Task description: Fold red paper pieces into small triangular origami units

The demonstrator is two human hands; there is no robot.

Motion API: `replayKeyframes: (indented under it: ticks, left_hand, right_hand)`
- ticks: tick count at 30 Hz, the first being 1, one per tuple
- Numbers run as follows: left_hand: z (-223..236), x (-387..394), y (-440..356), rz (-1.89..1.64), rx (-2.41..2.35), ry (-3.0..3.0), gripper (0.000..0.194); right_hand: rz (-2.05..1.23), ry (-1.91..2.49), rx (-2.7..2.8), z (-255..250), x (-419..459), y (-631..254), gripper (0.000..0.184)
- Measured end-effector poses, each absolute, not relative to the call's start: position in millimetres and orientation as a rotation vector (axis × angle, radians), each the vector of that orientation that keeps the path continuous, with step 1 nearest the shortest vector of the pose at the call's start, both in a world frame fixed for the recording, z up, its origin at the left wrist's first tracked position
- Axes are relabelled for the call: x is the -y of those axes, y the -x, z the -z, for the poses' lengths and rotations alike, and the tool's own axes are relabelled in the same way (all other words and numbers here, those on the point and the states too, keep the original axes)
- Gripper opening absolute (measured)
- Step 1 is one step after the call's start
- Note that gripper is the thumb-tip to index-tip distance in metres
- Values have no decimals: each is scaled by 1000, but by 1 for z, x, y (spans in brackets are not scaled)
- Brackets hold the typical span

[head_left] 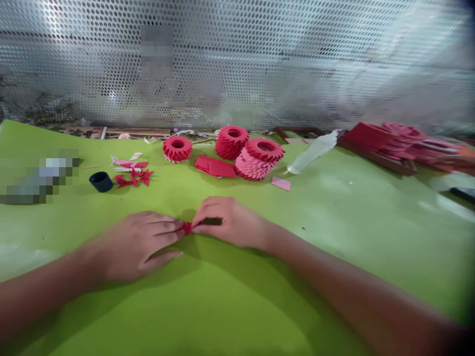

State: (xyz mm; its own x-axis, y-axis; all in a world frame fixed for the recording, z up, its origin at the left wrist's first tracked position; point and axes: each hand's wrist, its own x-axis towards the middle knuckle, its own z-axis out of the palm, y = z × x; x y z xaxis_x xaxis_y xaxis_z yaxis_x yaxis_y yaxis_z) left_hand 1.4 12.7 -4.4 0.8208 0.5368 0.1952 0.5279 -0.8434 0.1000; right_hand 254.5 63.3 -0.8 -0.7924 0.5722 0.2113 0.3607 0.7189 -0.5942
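Right at the near edge of the glossy lime-green bench [334, 257], the person's 2 bare hands meet over a small folded red paper piece [187, 228]. The left hand [137, 246] and the right hand [226, 222] pinch it between their fingertips, just above the bench. Farther on lie a small pink paper slip [281, 184], a flat pile of red paper rectangles [215, 166], a round dark-blue cap [101, 181] and loose red folded paper units [133, 177]. Behind them stand 3 spiky rings of folded red and pink paper [231, 142]. Stacks of red paper [382, 138] sit far right, before a perforated metal sheet [237, 64].
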Motion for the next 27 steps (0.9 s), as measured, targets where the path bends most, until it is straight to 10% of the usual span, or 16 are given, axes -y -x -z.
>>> replayKeyframes:
  ticks: [27]
  left_hand:
    - [3,-9,-3,-281,-941,-2849,42]
  right_hand:
    - [-819,1111,2367,2,-61,-239,12]
